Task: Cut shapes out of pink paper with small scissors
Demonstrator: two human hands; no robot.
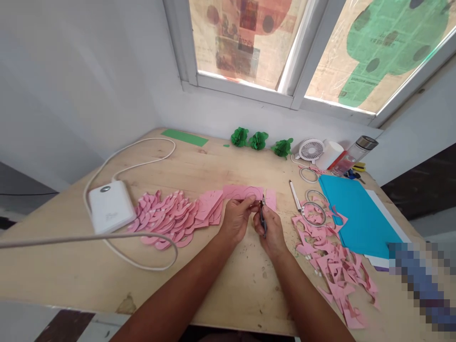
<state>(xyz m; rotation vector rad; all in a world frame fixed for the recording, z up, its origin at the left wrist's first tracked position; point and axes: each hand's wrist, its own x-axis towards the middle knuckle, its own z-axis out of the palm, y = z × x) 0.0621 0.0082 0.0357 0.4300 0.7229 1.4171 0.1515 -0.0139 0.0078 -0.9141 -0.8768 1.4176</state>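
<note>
left hand pinches pink paper, right hand grips scissors, tabletop bare nearer.

Things on the surface, by the wall.
To the person's left is the power bank, then the cut pieces, with the paper slips just right of them. On the right lie the scraps, with the pen behind them and the sheets farther right. Three paper puffs sit in a row at the back, between the strip on the left and the fan on the right.
</note>
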